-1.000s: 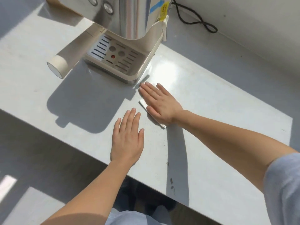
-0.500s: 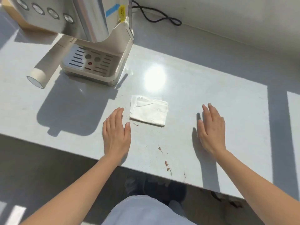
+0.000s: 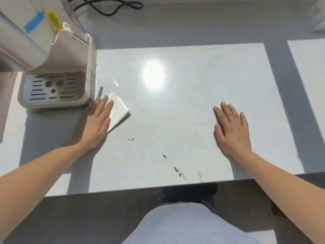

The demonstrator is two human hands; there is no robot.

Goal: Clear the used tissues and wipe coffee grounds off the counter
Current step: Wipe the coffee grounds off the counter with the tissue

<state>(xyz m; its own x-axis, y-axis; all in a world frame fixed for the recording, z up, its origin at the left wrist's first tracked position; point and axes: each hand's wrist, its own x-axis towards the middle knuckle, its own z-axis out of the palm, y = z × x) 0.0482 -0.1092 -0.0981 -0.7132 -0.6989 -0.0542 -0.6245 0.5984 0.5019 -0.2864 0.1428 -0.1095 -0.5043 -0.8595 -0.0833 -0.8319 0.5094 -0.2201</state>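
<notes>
Since 0.5 s earlier, we noted the left hand [image 3: 97, 123] had moved onto the folded tissue [image 3: 118, 111], now just beside the coffee machine [image 3: 52, 92]. We judged wiping was resuming. Its grip was flat, fingers spread, pressing the tissue, not clasping it. The right hand [image 3: 232, 128] lay flat and empty on the table [image 3: 184, 103]. Coffee grounds [image 3: 175, 169] remained near the front edge (unwiped).

I stand at a pale, glossy counter [image 3: 202, 95] where strong light falls in bright panels crossed by dark bands of shadow, with one round glare spot [image 3: 153, 74] shining on it. Behind it rises a plain light wall [image 3: 211, 0]. Below the near edge I see a grey floor [image 3: 79, 217].
</notes>
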